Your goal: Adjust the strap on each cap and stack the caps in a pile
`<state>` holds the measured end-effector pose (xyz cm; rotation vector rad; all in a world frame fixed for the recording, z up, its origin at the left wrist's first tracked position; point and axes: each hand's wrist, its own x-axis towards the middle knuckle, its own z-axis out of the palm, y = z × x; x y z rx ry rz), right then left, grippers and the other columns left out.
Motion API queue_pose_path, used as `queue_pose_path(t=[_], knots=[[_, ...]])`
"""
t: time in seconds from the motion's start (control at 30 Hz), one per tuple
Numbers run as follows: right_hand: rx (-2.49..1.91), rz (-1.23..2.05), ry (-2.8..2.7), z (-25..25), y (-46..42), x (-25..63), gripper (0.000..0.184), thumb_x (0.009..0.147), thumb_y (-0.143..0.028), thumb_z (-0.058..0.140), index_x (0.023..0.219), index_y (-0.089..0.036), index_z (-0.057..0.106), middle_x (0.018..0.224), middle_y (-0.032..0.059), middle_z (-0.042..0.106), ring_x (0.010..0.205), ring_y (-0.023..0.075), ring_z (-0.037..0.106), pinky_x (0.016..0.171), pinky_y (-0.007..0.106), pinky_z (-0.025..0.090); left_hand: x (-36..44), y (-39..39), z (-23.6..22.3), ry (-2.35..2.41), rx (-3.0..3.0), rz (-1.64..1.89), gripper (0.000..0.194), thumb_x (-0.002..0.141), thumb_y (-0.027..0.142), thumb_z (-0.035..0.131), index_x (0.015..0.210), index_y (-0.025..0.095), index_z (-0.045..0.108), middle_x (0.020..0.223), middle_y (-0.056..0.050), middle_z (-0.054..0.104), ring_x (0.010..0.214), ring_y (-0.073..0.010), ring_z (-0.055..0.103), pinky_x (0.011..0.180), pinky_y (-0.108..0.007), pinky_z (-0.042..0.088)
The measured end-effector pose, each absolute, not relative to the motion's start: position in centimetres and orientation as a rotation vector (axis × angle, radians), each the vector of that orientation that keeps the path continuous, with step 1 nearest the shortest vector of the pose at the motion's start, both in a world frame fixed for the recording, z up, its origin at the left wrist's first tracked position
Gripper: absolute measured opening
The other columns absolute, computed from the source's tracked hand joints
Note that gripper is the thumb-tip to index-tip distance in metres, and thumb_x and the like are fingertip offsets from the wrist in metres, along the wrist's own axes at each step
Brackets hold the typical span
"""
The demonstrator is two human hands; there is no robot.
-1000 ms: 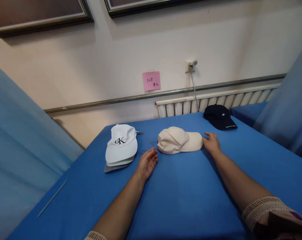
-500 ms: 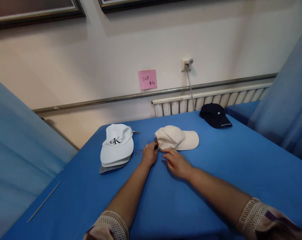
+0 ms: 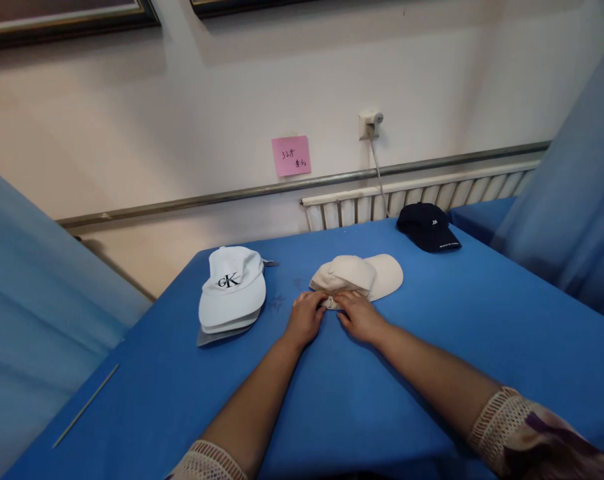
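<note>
A beige cap (image 3: pixel 358 273) lies on the blue table (image 3: pixel 362 393) a little past the middle, its brim pointing right. My left hand (image 3: pixel 305 318) and my right hand (image 3: pixel 358 315) meet at the cap's near back edge. Both hands have their fingers closed on that edge, around its strap. To the left sits a stack of white caps (image 3: pixel 231 293); the top one has a black logo. A dark navy cap (image 3: pixel 427 227) rests at the far right corner of the table.
Blue curtains hang on the left (image 3: pixel 42 280) and right (image 3: pixel 577 193). Behind the table runs a white radiator (image 3: pixel 422 193) under a metal rail. A pink note (image 3: pixel 291 155) and a wall socket (image 3: pixel 369 125) with a cable are on the wall.
My right hand left the brim and came round to the back of the beige cap beside my left hand. The cap has turned slightly, and the back edge is now pinched.
</note>
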<state>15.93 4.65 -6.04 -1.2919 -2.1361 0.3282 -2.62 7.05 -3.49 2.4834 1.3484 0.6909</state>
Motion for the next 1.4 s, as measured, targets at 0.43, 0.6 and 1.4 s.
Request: queue_pose_path(t=[0.43,0.6,1.4], knots=[[-1.237,0.310,-2.136,-6.5,4.9,16.0,0.038,0.080,-0.010,0.058,0.118,-0.015,0.060,0.120,0.0119,0.063,0.114,0.0246,0.053,0.101,0.041,0.040,-2.0,7.2,-2.6,1.379,2.757,0.399,0.015,0.092,0.027,0.050,0.095,0.018,0.062,0.096,-0.009,0.064,0.091,-0.0252,0.058,0.084,-0.038,0.039],[-1.209,0.326,-2.108,-6.7,5.1,15.9,0.037,0.079,-0.007,0.058,0.115,-0.015,0.060,0.120,0.0116,0.063,0.114,0.0246,0.053,0.099,0.041,0.041,-2.2,7.2,-2.5,1.214,2.656,0.509,0.009,0.089,0.021,0.051,0.086,0.019,0.059,0.094,-0.007,0.059,0.086,-0.0211,0.055,0.077,-0.032,0.040],[-1.220,0.129,-2.208,-5.5,4.4,15.6,0.022,0.084,-0.009,0.053,0.101,-0.019,0.062,0.093,0.0066,0.061,0.091,0.0224,0.051,0.084,0.036,0.042,-2.6,6.6,-2.6,0.919,1.693,0.843,0.027,0.074,0.035,0.072,0.065,0.015,0.057,0.100,-0.007,0.063,0.093,-0.0190,0.057,0.085,-0.033,0.042]])
